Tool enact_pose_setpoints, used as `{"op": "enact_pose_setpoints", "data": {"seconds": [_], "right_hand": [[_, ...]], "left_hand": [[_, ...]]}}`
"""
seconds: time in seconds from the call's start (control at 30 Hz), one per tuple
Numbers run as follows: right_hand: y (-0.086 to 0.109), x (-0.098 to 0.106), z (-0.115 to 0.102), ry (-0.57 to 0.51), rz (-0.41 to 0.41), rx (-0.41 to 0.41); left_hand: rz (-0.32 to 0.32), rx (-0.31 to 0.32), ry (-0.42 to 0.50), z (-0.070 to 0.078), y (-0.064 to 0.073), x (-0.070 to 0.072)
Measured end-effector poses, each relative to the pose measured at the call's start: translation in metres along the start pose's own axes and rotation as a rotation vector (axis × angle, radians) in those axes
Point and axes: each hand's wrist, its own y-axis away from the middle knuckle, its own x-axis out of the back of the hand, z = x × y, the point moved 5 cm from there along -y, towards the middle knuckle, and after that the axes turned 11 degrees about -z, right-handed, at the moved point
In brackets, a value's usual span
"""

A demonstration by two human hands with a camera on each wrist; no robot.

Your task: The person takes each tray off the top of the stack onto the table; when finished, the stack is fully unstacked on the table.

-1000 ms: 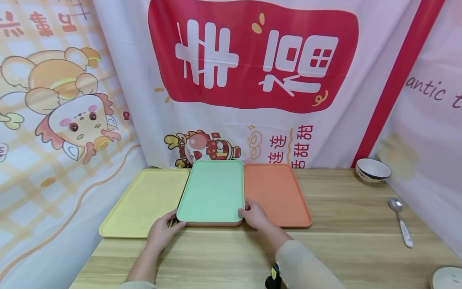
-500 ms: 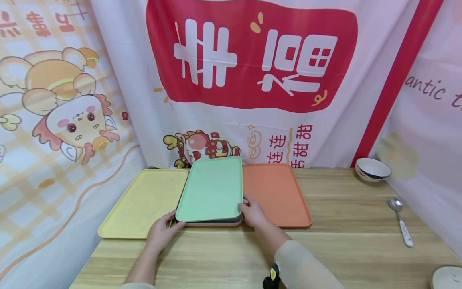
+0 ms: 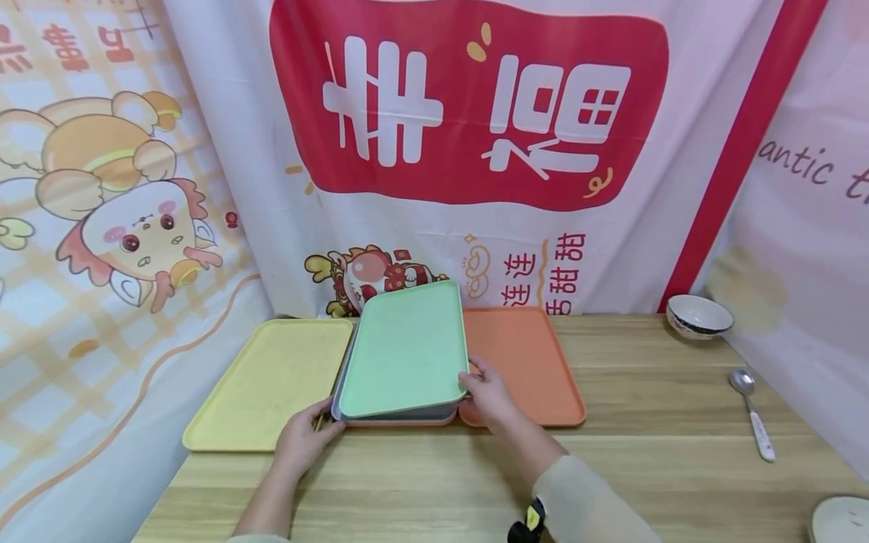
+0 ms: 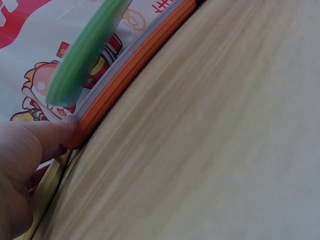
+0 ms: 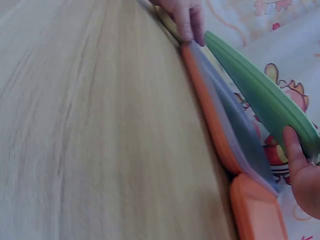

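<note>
A light green tray (image 3: 407, 347) is tilted, its right side raised off the stack below. My right hand (image 3: 492, 396) pinches it by the right edge near the front corner, the thumb (image 5: 294, 147) lying over the rim. Beneath it lies a grey tray (image 5: 235, 112), stacked on an orange tray (image 4: 112, 90). My left hand (image 3: 302, 441) holds the front left corner of this stack, thumb at the front and fingers at the left side. In the left wrist view, the green tray hangs above the grey rim with a gap between.
A yellow tray (image 3: 271, 385) lies left of the stack and another orange tray (image 3: 519, 366) lies right of it. Farther right are a bowl (image 3: 699, 317), a spoon (image 3: 752, 415) and a pale dish (image 3: 842, 520). A printed cloth (image 3: 475, 256) hangs behind the table.
The green tray has lifted off the grey tray, tilting up at its right and shifting slightly right, with my right hand moving along. My left hand has stayed at the stack's corner.
</note>
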Motion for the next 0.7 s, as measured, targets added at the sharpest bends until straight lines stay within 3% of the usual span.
{"op": "enact_pose_setpoints", "data": {"seconds": [0.17,0.33,0.53,0.7], "right_hand": [[0.012,0.022,-0.018,-0.066,-0.052,0.046],[0.031,0.051,-0.039,-0.116,-0.106,0.055],[0.057,0.096,-0.063,-0.121,-0.098,0.1],[0.082,0.139,-0.079,-0.171,-0.113,0.191]], "left_hand": [[0.013,-0.024,-0.023,0.001,0.0,0.001],[0.02,-0.01,-0.029,0.0,0.0,0.002],[0.015,-0.004,-0.034,-0.002,0.001,0.003],[0.019,0.001,-0.042,-0.002,0.001,0.005]]}}
